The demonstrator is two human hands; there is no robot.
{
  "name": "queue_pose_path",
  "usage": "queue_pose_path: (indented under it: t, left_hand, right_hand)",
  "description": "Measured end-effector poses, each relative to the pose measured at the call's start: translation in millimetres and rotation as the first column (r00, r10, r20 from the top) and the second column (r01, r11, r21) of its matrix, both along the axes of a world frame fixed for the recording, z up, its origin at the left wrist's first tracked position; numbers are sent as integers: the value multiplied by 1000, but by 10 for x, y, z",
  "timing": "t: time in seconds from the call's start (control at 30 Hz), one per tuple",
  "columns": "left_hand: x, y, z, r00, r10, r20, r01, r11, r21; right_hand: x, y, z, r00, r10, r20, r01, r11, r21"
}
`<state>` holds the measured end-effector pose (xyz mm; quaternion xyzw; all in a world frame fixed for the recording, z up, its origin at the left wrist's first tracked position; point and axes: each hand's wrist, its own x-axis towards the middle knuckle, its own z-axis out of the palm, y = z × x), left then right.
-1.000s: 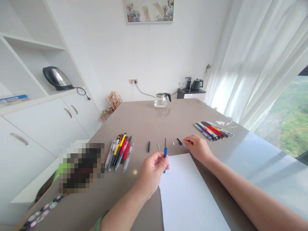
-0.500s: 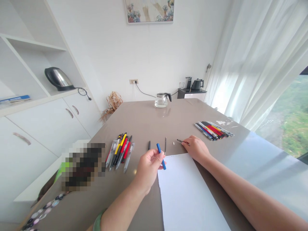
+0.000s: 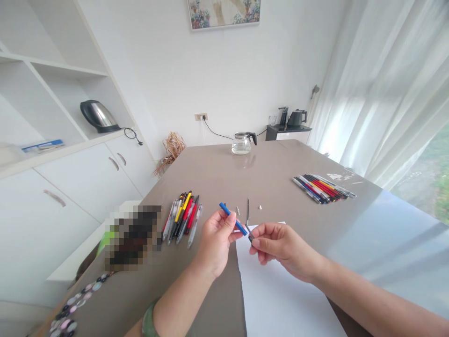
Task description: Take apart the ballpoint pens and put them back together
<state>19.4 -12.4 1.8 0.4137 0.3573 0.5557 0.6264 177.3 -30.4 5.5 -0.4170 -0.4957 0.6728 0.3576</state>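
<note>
My left hand [image 3: 214, 241] is closed around a blue pen barrel [image 3: 233, 218], which slants down to the right. Between the fingertips of my right hand [image 3: 280, 244] is a thin dark pen part [image 3: 249, 234], its tip close to the barrel's lower end; whether they touch I cannot tell. Just beyond the hands a slim ink refill [image 3: 248, 210] lies on the table. A small spring [image 3: 238, 211] is left of it and a tiny white piece [image 3: 260, 207] right of it. Below my right hand lies a sheet of white paper [image 3: 284, 299].
Several pens [image 3: 182, 217] lie bunched on the left, and another row of pens [image 3: 322, 188] on the right beside white scraps [image 3: 340, 176]. A glass pot [image 3: 241, 144] stands at the table's far end. A bead string [image 3: 75, 302] lies at the left edge.
My right hand has come left and nearer, carrying the dark pen part from the far table area to the blue barrel. The barrel is now tilted more to the left. The view has shifted slightly.
</note>
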Motion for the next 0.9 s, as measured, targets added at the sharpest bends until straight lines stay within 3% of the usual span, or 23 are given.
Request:
queue_pose_path:
  t: [0.5,0.7,0.9]
  left_hand:
    - [37,-17,-28,997,-72,-22,71,997,-16]
    - [41,-34,-38,992,-91,-90,91,996,-7]
    - [71,-54,-28,979,-153,-131,151,988,-24]
  right_hand:
    - [1,33,-87,997,20,-81,-19,1000,15]
    - [-17,38,-114,986,-42,-162,41,999,-6]
    - [-44,37,-112,995,-84,-55,87,994,66]
